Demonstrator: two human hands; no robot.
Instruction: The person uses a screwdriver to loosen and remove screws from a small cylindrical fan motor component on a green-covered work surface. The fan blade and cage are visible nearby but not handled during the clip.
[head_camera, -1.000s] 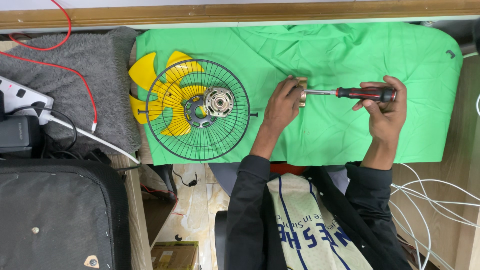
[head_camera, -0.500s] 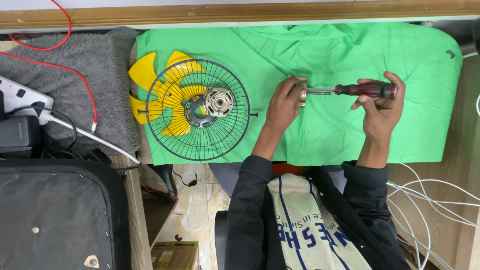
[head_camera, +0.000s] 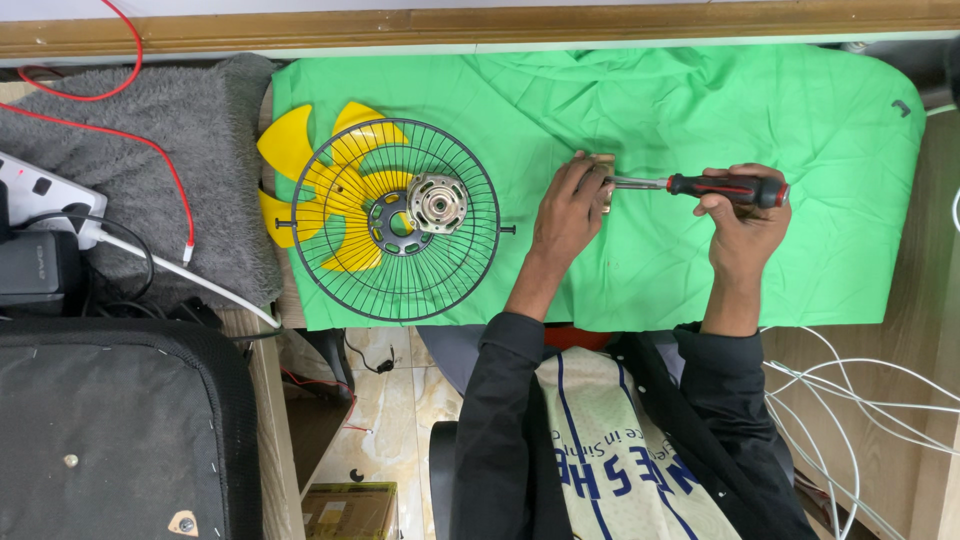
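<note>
Head view, looking straight down at a table spread with a green cloth (head_camera: 700, 110). The left hand (head_camera: 568, 210) lies on the cloth with its fingers curled around a small metal part (head_camera: 603, 170), pinning it down; only a corner of the part shows past the fingertips. The right hand (head_camera: 742, 222) is clenched on the red and black handle of a screwdriver (head_camera: 700, 186), which lies nearly level. Its shaft runs from the right thumb toward the left fingertips, and its tip meets the part just beside them.

Well away from the left knuckles, on the far side from the screwdriver, a round wire guard (head_camera: 395, 220) lies flat on the cloth with a yellow blade (head_camera: 325, 185) under it and a motor (head_camera: 437, 202) near its centre. Beyond that sit a grey mat (head_camera: 150, 200) and a power strip (head_camera: 40, 195).

Judged risk: the tip sits very close to the left fingers, so a slip off the screw could jab them. The cloth is wrinkled and loose, so the part could slide under pushing force. A freed screw could roll into the folds.
</note>
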